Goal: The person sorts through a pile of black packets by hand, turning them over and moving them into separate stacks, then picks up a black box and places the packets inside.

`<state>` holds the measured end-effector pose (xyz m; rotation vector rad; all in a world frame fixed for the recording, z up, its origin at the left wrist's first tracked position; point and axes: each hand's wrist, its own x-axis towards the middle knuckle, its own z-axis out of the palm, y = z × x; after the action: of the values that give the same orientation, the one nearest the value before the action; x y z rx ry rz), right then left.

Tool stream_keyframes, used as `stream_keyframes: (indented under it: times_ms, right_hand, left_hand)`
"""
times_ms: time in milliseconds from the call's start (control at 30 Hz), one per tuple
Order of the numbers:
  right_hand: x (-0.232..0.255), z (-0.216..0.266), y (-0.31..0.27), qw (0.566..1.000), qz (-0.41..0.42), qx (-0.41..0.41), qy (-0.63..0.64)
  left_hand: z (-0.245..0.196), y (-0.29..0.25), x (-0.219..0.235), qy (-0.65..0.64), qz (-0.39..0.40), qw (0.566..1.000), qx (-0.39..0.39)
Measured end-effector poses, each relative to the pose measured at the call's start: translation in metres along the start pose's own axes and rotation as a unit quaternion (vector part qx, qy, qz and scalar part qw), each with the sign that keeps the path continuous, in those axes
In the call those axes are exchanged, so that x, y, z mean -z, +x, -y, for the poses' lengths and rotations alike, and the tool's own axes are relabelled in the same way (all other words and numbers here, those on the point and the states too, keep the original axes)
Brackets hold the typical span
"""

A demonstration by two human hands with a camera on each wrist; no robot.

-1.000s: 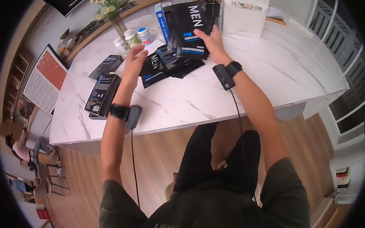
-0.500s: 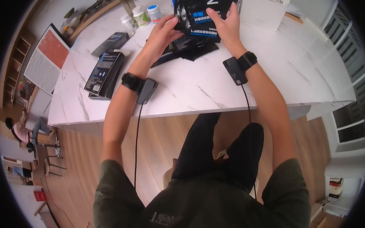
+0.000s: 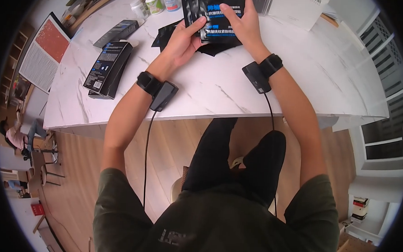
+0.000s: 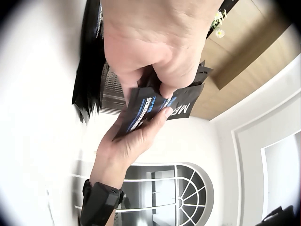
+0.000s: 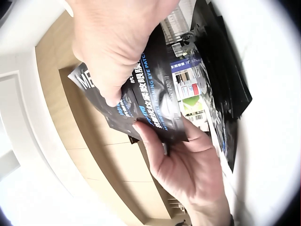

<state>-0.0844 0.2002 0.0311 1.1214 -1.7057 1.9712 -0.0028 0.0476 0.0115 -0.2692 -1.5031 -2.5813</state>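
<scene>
Several black sachets with white and blue print (image 3: 218, 26) are held up over the table, overlapping one another. My left hand (image 3: 181, 41) grips their lower left edge, thumb on the front. On their right side my right hand (image 3: 248, 26) pinches them, thumb across the printed face. The right wrist view shows the sachets (image 5: 157, 101) between both hands, with the left hand (image 5: 188, 165) beneath. In the left wrist view the right hand (image 4: 124, 148) holds the other end. More black sachets (image 3: 208, 49) lie on the table below, partly hidden by those held.
Two black boxes (image 3: 107, 67) (image 3: 117, 33) lie on the left of the white marbled table (image 3: 202, 92). White, green-labelled and blue-capped bottles (image 3: 171, 1) stand at the back. A white paper bag (image 3: 296, 11) stands at the back right.
My left hand has moved from beside the sachets to gripping them with the right hand. The sachets are now fanned or shifted, showing two printed faces. The head view has shifted.
</scene>
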Motion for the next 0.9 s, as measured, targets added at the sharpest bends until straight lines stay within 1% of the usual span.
stream_keyframes:
  times_ms: [33,67,133,167,233,267,333,367,400,467,533,600,700,733,767,800,833,900]
  right_hand:
    - [0.001,0.001,0.001,1.000,0.013,-0.010,-0.011]
    - [0.001,-0.008,0.000,0.999,0.018,-0.008,-0.032]
    - [0.001,-0.024,0.003,0.999,0.021,0.002,-0.031]
    - [0.000,-0.027,0.002,0.999,0.025,0.006,-0.029]
    - [0.003,-0.033,0.000,0.999,0.018,-0.020,-0.041]
    - [0.002,-0.029,0.004,0.998,0.012,-0.028,-0.046]
    - [-0.001,-0.023,0.003,0.999,-0.015,-0.030,-0.014]
    - [-0.002,-0.019,0.002,0.999,-0.027,-0.032,0.002]
    - [-0.002,-0.025,0.003,1.000,-0.030,-0.005,0.001]
    - [-0.001,-0.026,0.004,1.000,-0.025,-0.005,0.010]
    - [-0.002,-0.023,0.000,0.999,-0.015,-0.006,0.037]
    - [-0.005,-0.027,-0.001,1.000,-0.022,-0.012,0.018]
    - [-0.009,-0.025,-0.001,0.999,-0.042,-0.013,0.012]
    - [-0.010,-0.028,-0.004,0.999,-0.051,-0.009,0.014]
    - [-0.010,-0.030,-0.003,0.998,-0.058,-0.002,0.016]
    - [-0.010,-0.032,-0.004,0.998,-0.054,-0.023,0.009]
    - [-0.009,-0.033,-0.005,0.998,-0.057,-0.016,-0.001]
    - [-0.009,-0.031,0.001,0.998,-0.061,0.004,-0.018]
  left_hand:
    - [0.001,0.000,0.001,0.010,-0.018,1.000,-0.019]
    - [0.001,-0.001,-0.001,0.020,-0.034,0.998,-0.040]
    - [-0.001,-0.001,-0.003,0.045,-0.062,0.993,-0.087]
    - [-0.001,-0.001,-0.001,0.055,-0.066,0.992,-0.094]
    - [-0.003,0.001,0.007,0.080,-0.073,0.989,-0.105]
    - [-0.007,0.000,0.003,0.043,-0.066,0.993,-0.091]
    - [-0.012,-0.005,-0.007,-0.034,-0.053,0.996,-0.059]
    - [-0.012,-0.004,-0.004,-0.054,-0.042,0.997,-0.046]
    - [-0.011,-0.002,0.002,-0.073,-0.033,0.996,-0.031]
    - [-0.011,-0.007,0.003,-0.094,-0.021,0.995,-0.003]
    - [-0.016,-0.014,-0.008,-0.127,-0.033,0.991,0.026]
    - [-0.017,-0.015,-0.013,-0.145,-0.055,0.987,0.042]
    - [-0.016,-0.013,-0.010,-0.164,0.007,0.984,0.067]
    - [-0.015,-0.014,-0.012,-0.167,0.015,0.983,0.071]
    - [-0.014,-0.012,-0.014,-0.139,-0.007,0.988,0.066]
    - [-0.010,-0.011,-0.015,-0.113,-0.030,0.991,0.060]
    - [-0.007,-0.012,-0.017,-0.088,-0.054,0.993,0.055]
    - [-0.009,-0.008,-0.017,-0.086,-0.104,0.991,0.022]
